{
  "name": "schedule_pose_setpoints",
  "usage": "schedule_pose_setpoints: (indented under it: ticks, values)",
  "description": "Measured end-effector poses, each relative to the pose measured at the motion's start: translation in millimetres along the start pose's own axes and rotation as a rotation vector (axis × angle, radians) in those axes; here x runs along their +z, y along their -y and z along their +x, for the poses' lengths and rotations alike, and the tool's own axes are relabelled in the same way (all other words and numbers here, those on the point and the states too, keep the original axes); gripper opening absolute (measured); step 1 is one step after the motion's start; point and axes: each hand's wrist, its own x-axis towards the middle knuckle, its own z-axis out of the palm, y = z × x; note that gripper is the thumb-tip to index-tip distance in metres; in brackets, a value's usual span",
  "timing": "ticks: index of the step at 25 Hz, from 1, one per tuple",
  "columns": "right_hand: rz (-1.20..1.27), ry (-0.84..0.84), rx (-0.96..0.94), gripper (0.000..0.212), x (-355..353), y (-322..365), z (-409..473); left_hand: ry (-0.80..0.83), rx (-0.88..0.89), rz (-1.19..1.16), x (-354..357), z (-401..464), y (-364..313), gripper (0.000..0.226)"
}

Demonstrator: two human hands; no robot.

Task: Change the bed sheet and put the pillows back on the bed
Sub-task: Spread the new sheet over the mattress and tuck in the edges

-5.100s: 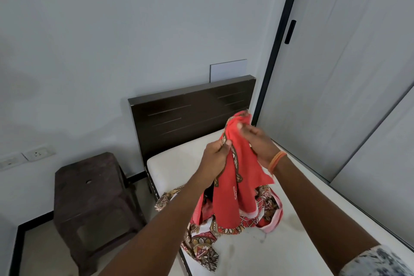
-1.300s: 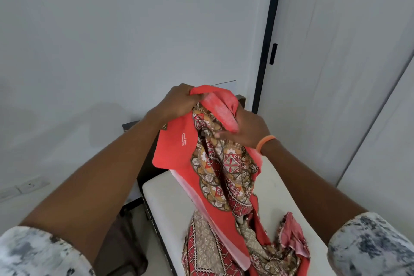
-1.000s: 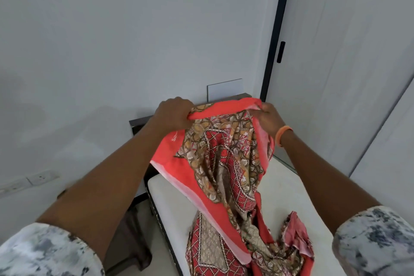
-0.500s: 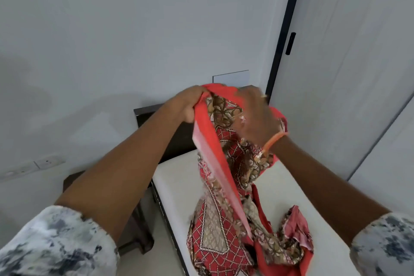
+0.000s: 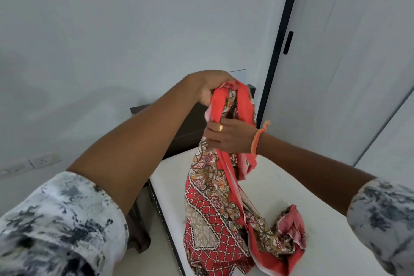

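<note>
A red and brown patterned bed sheet (image 5: 215, 208) hangs bunched above the bare white mattress (image 5: 280, 197), its lower part heaped on the mattress. My left hand (image 5: 208, 87) grips the sheet's red top edge, raised in front of the dark headboard (image 5: 186, 127). Lower down, my right hand (image 5: 228, 136), with a ring and an orange wrist thread, holds the gathered cloth just below the left hand. No pillows are in view.
A grey wardrobe with a black frame and a black handle (image 5: 287, 42) runs along the bed's right side. A wall socket (image 5: 43, 160) sits low on the left wall. A dark stool (image 5: 139, 226) stands left of the bed, mostly behind my left arm.
My right hand has slid down the sheet to below the left hand, which stays up at the top edge. The spread cloth has been drawn together into a narrow hanging bunch.
</note>
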Motion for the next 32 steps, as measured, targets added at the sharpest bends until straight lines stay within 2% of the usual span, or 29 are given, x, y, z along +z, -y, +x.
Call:
schedule_pose_setpoints:
  ticks: [1,2,3,5,6,7,9,10,12,14,16,19,20,22,25,27,30,32]
  values:
    - [0.014,-0.003,0.068,0.014,-3.1,-6.0,3.1,0.011,0.08,-0.031,8.1,0.9,-0.2,0.015]
    - [0.06,-0.008,0.153,0.011,-8.7,-12.3,7.9,-0.051,0.224,-0.024,13.0,5.2,2.4,0.014]
    - [0.134,-0.037,0.253,0.008,-14.6,-19.5,13.2,-0.204,0.431,0.047,16.3,11.2,10.6,0.017]
    - [0.346,-0.066,0.486,0.008,-25.4,-36.0,21.9,-0.761,0.827,0.193,27.9,19.5,45.0,0.022]
    - [0.439,-0.011,0.609,0.01,-28.3,-46.8,24.1,-0.958,0.94,0.113,34.7,23.5,69.4,0.019]
    - [0.462,0.062,0.707,0.009,-30.7,-58.4,25.0,-1.011,0.978,-0.045,44.6,24.7,93.4,0.015]
    - [0.446,0.139,0.857,0.018,-34.8,-75.1,23.2,-0.888,0.908,-0.319,62.3,33.3,127.5,0.017]
    - [0.463,0.15,0.925,0.021,-37.1,-78.4,22.2,-0.83,0.846,-0.346,66.8,41.4,138.2,0.021]
    - [0.505,0.094,1.009,0.028,-42.2,-80.0,22.7,-0.815,0.723,-0.201,71.9,58.4,154.0,0.034]
    - [0.521,-0.003,1.029,0.029,-50.8,-80.9,25.7,-0.88,0.572,-0.019,75.6,72.5,164.8,0.047]
    - [0.508,-0.113,1.09,0.028,-56.4,-87.0,25.8,-0.912,0.476,0.085,72.8,87.0,176.5,0.041]
    - [0.522,-0.21,1.311,0.031,-51.0,-111.0,3.0,-0.893,0.272,0.144,60.2,96.2,198.1,0.024]
    - [0.528,-0.21,1.391,0.03,-46.9,-120.0,-10.5,-0.898,0.185,0.175,57.1,93.6,208.6,0.024]
    - [0.469,-0.105,1.472,0.023,-38.3,-133.3,-42.6,-0.902,0.09,0.299,49.2,78.9,223.0,0.027]
    - [0.378,0.113,1.523,0.024,-22.1,-134.6,-99.6,-0.904,0.202,0.567,-2.5,52.8,196.7,0.021]
    - [0.384,0.235,1.585,0.027,-8.6,-125.8,-133.2,-0.932,0.337,0.56,-45.2,40.3,143.1,0.017]
    - [0.488,0.256,1.74,0.033,9.6,-104.3,-151.3,-1.112,0.524,0.52,-61.3,27.5,73.9,0.033]
    - [0.55,0.226,1.833,0.035,16.9,-93.9,-154.3,-1.209,0.515,0.552,-50.4,23.0,61.8,0.04]
